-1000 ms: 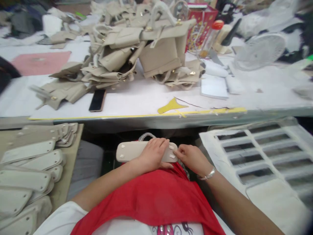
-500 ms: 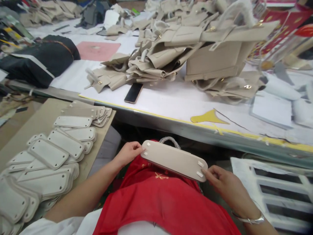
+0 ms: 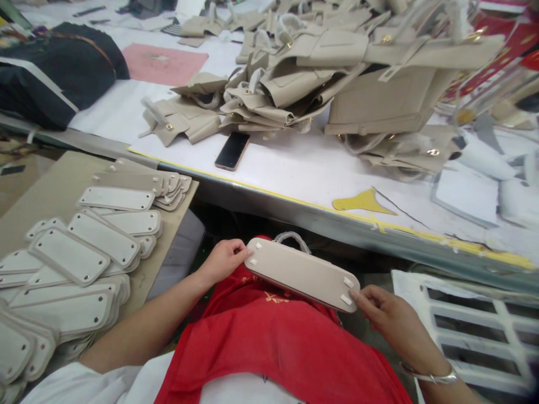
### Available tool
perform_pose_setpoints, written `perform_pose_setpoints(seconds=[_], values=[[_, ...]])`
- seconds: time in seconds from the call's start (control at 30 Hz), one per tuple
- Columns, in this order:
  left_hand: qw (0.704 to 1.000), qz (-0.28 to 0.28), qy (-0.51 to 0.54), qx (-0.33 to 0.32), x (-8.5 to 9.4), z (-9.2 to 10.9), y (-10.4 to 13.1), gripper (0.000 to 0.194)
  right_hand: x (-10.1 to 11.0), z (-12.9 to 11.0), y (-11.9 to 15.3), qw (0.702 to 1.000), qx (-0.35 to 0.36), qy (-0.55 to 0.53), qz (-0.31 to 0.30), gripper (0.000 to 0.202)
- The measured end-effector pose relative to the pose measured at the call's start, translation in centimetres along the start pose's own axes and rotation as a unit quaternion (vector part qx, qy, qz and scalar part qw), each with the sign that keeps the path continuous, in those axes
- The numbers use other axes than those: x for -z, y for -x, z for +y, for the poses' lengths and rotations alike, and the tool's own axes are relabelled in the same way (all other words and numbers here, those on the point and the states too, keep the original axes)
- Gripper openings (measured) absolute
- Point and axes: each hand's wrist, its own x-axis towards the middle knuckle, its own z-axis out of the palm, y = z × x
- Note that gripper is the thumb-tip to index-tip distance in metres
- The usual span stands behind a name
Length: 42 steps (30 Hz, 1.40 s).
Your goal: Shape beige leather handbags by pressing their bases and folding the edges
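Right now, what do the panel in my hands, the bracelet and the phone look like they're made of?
Panel: probably leather or imitation leather, smooth and matte, with an even beige face.
Bracelet: likely polished metal, silvery with bright highlights.
Phone: seemingly a glossy glass front, dark and smooth; its rim could be metal or plastic.

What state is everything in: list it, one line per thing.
Beige piece, held at both ends, white tabs showing
Left hand, pinching its left end
Right hand, pinching its right end
Phone, face up, screen dark
Beige bags, heaped together
Loose panels, piled, overlapping
Yellow scrap, lying flat
Pink sheet, lying flat
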Motion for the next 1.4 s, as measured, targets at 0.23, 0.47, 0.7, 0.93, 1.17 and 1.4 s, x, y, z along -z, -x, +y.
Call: perform_pose_setpoints(seconds=[0.23, 0.47, 0.7, 0.93, 1.17, 1.4], values=[[1.000, -0.002, -0.022, -0.002, 0.0, -0.2, -0.3, 0.033, -0.1, -0.5, -0.1, 1.000, -0.006, 0.000, 0.005, 0.044], [0.998, -0.010, -0.056, -0.022, 0.5, 0.3, -0.4, 0.033, 0.0, -0.8, 0.1, 1.000, 0.007, 0.004, 0.010, 0.045], [0.997, -0.010, -0.071, -0.029, 0.6, 0.7, 0.0, 0.032, 0.1, -1.0, 0.2, 0.999, 0.024, 0.027, 0.024, 0.043], [0.979, -0.034, -0.194, -0.054, 1.0, 1.4, -0.3, 0.031, -0.2, -0.5, 0.3, 0.997, 0.050, 0.043, 0.051, 0.040], [0.918, 0.037, -0.318, -0.234, -0.1, 3.9, -1.2, 0.033, 0.0, 0.2, 0.5, 0.993, 0.068, 0.061, 0.070, 0.033], [0.866, -0.141, -0.232, -0.420, -10.3, 9.9, -2.5, 0.084, 0.5, 0.1, 0.7, 0.990, 0.074, 0.091, 0.083, 0.030]])
